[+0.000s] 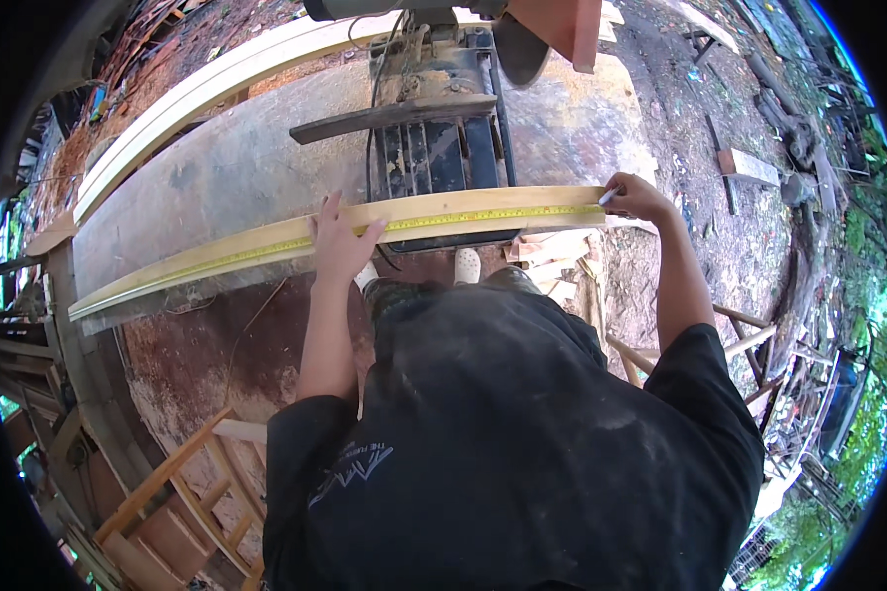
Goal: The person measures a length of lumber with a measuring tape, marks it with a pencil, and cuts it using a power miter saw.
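A long pale wooden board [522, 199] lies across the bench in front of me. Along it stretches the yellow blade of a tape measure [483, 216]. My left hand [343, 244] rests on the board and tape with its fingers spread, near the middle of their length. At the board's right end, my right hand [643, 199] has its fingers closed around a slim white pen-like stick [608, 196], close to the end of the tape. Whether those fingers also pinch the tape is hidden.
Beyond the board stands a saw with a round blade [520, 51] and an orange guard [565, 28]. A dark wooden bar [394, 116] crosses its base. More pale planks [207, 87] lie along the bench's far side. Wood offcuts [554, 251] and a wooden frame [212, 463] are nearer me.
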`<control>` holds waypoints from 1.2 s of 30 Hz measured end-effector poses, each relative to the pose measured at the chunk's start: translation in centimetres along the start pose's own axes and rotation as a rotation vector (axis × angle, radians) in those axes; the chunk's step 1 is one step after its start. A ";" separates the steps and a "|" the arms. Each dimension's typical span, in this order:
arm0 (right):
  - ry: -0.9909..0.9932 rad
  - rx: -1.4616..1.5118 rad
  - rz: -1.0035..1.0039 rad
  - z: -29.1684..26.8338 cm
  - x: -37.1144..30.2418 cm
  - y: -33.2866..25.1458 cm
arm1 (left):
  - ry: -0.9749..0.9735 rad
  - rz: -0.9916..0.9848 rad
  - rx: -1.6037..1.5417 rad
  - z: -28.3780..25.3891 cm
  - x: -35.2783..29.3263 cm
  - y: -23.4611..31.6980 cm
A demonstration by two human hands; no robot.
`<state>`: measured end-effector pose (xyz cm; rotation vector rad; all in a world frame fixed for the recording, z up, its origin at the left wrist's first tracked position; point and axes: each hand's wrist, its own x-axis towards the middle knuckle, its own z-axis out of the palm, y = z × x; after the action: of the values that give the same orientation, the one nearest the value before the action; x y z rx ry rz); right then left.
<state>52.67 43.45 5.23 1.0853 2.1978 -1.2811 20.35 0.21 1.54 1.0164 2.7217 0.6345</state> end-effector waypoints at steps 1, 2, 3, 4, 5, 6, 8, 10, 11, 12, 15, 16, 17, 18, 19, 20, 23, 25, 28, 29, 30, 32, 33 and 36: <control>0.048 0.044 -0.048 0.0 0.1 0.7 | -0.007 0.001 -0.001 0.0 0.0 0.2; 0.162 0.024 -0.073 -0.4 0.1 1.2 | -0.026 -0.003 0.067 0.2 0.0 0.5; 0.376 0.095 -0.212 -0.4 0.0 1.7 | -0.047 -0.006 0.136 0.5 0.1 0.8; 0.584 0.216 -0.288 -0.7 -0.6 2.4 | -0.052 -0.002 0.126 0.9 0.1 0.7; 0.780 0.339 -0.371 -0.6 -2.0 1.0 | -0.070 -0.011 0.153 0.9 0.0 0.2; 0.919 0.461 -0.309 -0.3 -3.7 -0.2 | -0.087 -0.021 0.179 0.9 -0.1 -0.2; 1.046 0.663 -0.289 1.4 -6.4 -0.6 | -0.065 -0.008 0.149 1.2 -0.1 -0.1; 0.968 0.644 -0.373 4.0 -8.4 -1.6 | -0.042 -0.011 0.131 0.7 -0.1 -0.1; 0.908 0.544 -0.414 5.8 -9.4 -3.2 | -0.089 -0.027 0.127 0.5 0.1 0.1; 0.825 0.479 -0.430 7.8 -9.6 -3.8 | -0.137 -0.042 0.119 0.4 0.1 0.3; 0.433 0.365 -0.407 12.9 -8.8 -3.8 | -0.155 -0.054 0.114 0.4 0.3 0.4; 0.316 0.444 -0.412 14.0 -8.2 -4.5 | -0.151 -0.071 0.107 0.4 0.3 0.3; 0.199 0.525 -0.415 15.3 -7.7 -6.3 | -0.165 -0.066 0.098 0.4 0.4 0.3; 0.151 0.589 -0.448 16.0 -7.2 -8.6 | -0.181 -0.059 0.094 0.3 0.5 0.3; 0.102 0.654 -0.477 16.5 -6.5 -10.4 | -0.181 -0.071 0.094 0.2 0.6 0.5; 0.085 0.648 -0.476 16.8 -5.4 -11.2 | -0.216 -0.090 0.125 -0.2 0.6 0.9; 0.065 0.204 -0.585 17.4 -1.6 -13.0 | -0.273 -0.126 0.168 -0.8 0.8 1.4; -0.010 0.379 -0.581 17.5 0.6 -14.9 | -0.296 -0.148 0.182 -0.8 0.9 1.5; -0.015 0.468 -0.581 18.3 2.2 -17.0 | -0.299 -0.162 0.173 -0.7 1.0 1.5; -0.026 0.465 -0.580 18.4 2.6 -16.9 | -0.307 -0.157 0.178 -0.8 1.0 1.5; 0.005 0.376 -0.562 18.7 3.0 -16.5 | -0.315 -0.150 0.183 -0.9 1.0 1.5; 0.076 0.324 -0.586 19.4 3.5 -16.2 | -0.316 -0.156 0.179 -0.9 1.0 1.6; 0.067 0.322 -0.583 19.5 3.6 -16.2 | -0.315 -0.150 0.177 -0.9 1.0 1.6; 0.107 0.222 -0.591 19.2 3.3 -16.7 | -0.324 -0.158 0.189 -0.9 1.0 1.7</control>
<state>36.55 23.62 2.62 0.5905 2.6180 -1.7741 20.29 1.72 3.13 0.8431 2.5710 0.1704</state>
